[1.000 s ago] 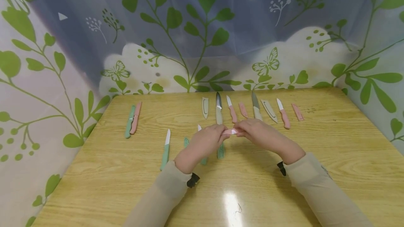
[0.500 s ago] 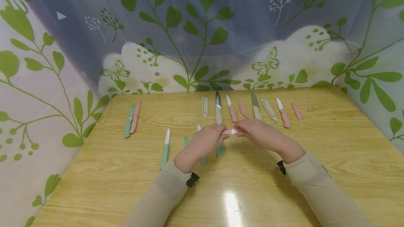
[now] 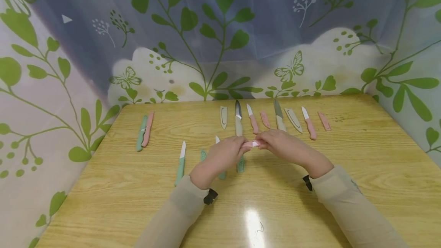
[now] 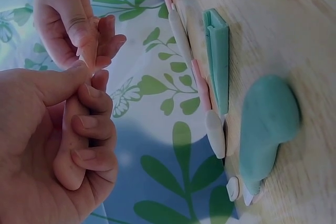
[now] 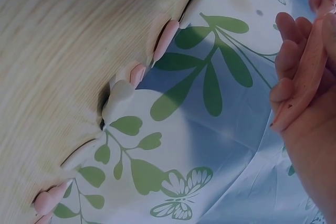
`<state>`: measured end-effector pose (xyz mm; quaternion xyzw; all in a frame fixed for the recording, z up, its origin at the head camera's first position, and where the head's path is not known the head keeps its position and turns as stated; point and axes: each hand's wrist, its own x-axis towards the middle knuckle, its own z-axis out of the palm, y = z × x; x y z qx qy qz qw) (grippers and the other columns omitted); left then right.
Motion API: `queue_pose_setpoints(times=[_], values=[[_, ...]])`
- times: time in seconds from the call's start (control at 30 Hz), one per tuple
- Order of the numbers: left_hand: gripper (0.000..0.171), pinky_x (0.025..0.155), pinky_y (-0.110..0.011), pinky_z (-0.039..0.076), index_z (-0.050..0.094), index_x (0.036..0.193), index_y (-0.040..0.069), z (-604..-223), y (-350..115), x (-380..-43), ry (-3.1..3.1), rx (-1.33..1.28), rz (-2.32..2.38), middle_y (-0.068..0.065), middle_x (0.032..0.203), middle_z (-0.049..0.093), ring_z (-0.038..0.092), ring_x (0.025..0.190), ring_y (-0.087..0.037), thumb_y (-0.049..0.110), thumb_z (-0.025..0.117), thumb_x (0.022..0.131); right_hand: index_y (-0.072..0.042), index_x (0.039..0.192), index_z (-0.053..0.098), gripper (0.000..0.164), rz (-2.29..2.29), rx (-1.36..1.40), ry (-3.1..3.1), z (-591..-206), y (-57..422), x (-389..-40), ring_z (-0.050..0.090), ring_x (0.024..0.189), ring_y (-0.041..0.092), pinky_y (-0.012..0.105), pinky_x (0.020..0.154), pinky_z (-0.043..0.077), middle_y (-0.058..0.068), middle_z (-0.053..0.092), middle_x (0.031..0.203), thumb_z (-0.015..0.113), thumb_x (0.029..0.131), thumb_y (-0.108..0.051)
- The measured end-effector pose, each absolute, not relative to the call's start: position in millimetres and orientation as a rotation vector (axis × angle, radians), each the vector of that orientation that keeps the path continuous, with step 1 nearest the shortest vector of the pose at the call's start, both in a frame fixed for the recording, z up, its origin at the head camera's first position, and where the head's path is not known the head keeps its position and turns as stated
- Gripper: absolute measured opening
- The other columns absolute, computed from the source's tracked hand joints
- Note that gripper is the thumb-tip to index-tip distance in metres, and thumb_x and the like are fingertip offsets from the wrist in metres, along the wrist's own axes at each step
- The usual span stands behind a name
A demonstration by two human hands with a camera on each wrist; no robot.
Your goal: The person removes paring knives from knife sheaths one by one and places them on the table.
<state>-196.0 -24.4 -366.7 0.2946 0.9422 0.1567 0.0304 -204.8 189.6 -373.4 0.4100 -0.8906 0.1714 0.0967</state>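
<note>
Above the middle of the table, my left hand [image 3: 224, 154] grips a small knife by its pink handle [image 4: 73, 153]. A short stretch of its white blade [image 3: 255, 144] shows between the two hands. My right hand [image 3: 284, 146] holds the pink knife sheath [image 5: 308, 74], which partly covers that blade. Below the left hand lie a green knife [image 3: 222, 174], partly hidden by it, and two green sheaths, one [image 3: 203, 154] to its left and one [image 3: 240, 165] to its right. Another green knife [image 3: 180, 167] with a white blade lies farther left.
Along the back lie cream-handled knives [image 3: 239, 121], cream sheaths [image 3: 293, 119], pink-handled knives [image 3: 309, 125] and pink sheaths [image 3: 324, 121]. At the far left, a green knife [image 3: 141, 135] and a pink one [image 3: 148, 129] lie side by side, blades covered. A patterned curtain [image 3: 172, 79] hangs behind the wooden table [image 3: 293, 217].
</note>
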Motion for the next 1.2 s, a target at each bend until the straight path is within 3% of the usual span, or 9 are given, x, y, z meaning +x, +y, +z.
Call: queue_pose_setpoints(times=[0.5, 1.2], values=[[0.031, 0.070, -0.029, 0.049, 0.062, 0.116, 0.011, -366.6, -25.5, -197.8, 2.896, 0.912, 0.512, 0.001, 0.094, 0.065, 0.054, 0.074, -0.011, 0.034, 0.046, 0.103, -0.001, 0.109, 0.063, 0.018, 0.535, 1.172, -2.699, -371.7, 189.9, -205.5, 0.067, 0.092, 0.023, 0.035, 0.079, 0.054, 0.011, 0.069, 0.102, 0.061, 0.094, -0.011], [0.032, 0.066, -0.026, 0.046, 0.062, 0.115, 0.012, -368.0, -27.5, -198.2, 2.882, 0.902, 0.507, 0.003, 0.087, 0.062, 0.052, 0.069, -0.010, 0.036, 0.045, 0.102, -0.003, 0.108, 0.064, 0.016, 0.553, 1.145, -2.747, -372.7, 192.5, -205.3, 0.065, 0.090, 0.021, 0.036, 0.079, 0.053, 0.007, 0.068, 0.100, 0.060, 0.095, -0.012]])
